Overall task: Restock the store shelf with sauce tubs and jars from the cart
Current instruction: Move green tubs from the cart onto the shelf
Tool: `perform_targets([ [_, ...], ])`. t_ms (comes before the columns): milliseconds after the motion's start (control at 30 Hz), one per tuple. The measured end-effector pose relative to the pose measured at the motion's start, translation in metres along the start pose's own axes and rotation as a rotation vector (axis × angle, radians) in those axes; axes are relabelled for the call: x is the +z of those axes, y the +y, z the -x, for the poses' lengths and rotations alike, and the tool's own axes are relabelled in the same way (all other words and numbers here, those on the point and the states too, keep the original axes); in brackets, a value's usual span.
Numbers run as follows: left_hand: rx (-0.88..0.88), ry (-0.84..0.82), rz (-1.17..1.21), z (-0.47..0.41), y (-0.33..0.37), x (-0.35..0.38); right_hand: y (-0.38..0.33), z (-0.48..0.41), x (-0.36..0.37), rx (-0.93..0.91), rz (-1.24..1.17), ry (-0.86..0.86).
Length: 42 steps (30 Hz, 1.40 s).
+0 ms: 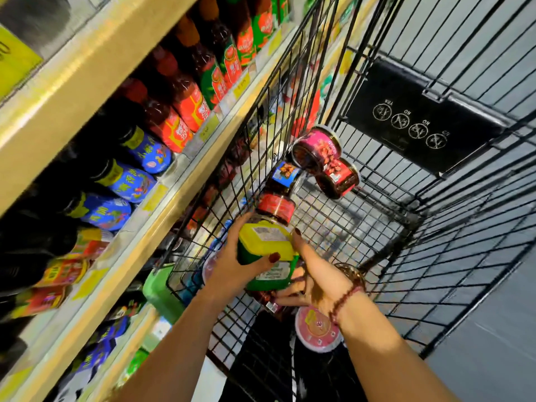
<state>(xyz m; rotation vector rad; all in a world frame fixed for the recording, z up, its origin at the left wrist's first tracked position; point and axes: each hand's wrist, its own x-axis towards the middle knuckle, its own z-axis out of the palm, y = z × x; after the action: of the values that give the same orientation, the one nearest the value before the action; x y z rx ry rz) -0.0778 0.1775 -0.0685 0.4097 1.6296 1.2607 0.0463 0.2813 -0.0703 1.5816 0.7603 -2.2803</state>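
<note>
Inside the black wire cart (406,221) my left hand (232,265) grips a sauce tub with a yellow lid and green label (265,242). My right hand (313,282) closes on the same tub from the right and below, fingers under its dark bottom. Beyond it in the cart lie a red-lidded jar (275,207), a blue-labelled jar (285,175) and two pink-labelled jars (317,149) (339,178). A pink-lidded tub (317,332) lies under my right wrist. The store shelf (162,195) runs along the left.
The shelves hold rows of red-labelled bottles (185,108), blue-labelled dark bottles (130,181) and small jars (63,271). A green basket (159,288) sits between shelf and cart. The cart's black child-seat flap (417,117) is at the far end. Grey floor lies to the right.
</note>
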Motion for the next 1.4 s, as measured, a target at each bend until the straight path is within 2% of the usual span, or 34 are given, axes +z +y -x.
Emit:
perform_targets([
  [67, -0.054, 0.044, 0.038, 0.003, -0.008, -0.005, 0.008, -0.004, 0.002, -0.003, 0.055, -0.022],
  [167, -0.148, 0.139, 0.116, 0.006, -0.017, -0.015, 0.019, -0.01, 0.001, -0.09, 0.148, -0.153],
  [233, -0.211, 0.194, 0.185, 0.005, -0.021, -0.025, 0.023, -0.016, 0.0, -0.138, 0.209, -0.157],
  [300, -0.259, 0.246, 0.208, 0.001, -0.025, -0.034, 0.027, -0.027, 0.0, -0.175, 0.15, -0.075],
  [400, -0.324, 0.317, 0.219, -0.003, -0.031, -0.042, 0.024, -0.051, -0.001, -0.306, -0.007, 0.156],
  [533, -0.411, 0.363, 0.359, -0.002, -0.039, -0.044, 0.015, -0.08, -0.007, -0.404, -0.087, 0.318],
  [633, -0.445, 0.35, 0.427, -0.002, -0.042, -0.044, 0.015, -0.101, -0.012, -0.431, -0.037, 0.351],
  [733, -0.433, 0.28, 0.386, -0.003, -0.045, -0.045, 0.012, -0.108, -0.007, -0.408, 0.208, 0.378],
  [900, -0.397, 0.294, 0.423, 0.0, -0.051, -0.05, -0.001, -0.117, 0.011, -0.367, 0.409, 0.389],
  [1033, -0.442, 0.32, 0.481, -0.002, -0.052, -0.053, 0.01, -0.144, 0.014, -0.522, 0.451, 0.569],
  [1200, -0.468, 0.337, 0.513, -0.004, -0.05, -0.059, 0.042, -0.181, 0.005, -0.528, 0.408, 0.503],
  [1400, -0.498, 0.366, 0.523, -0.002, -0.051, -0.059, 0.016, -0.145, 0.019, -0.51, 0.363, 0.583],
])
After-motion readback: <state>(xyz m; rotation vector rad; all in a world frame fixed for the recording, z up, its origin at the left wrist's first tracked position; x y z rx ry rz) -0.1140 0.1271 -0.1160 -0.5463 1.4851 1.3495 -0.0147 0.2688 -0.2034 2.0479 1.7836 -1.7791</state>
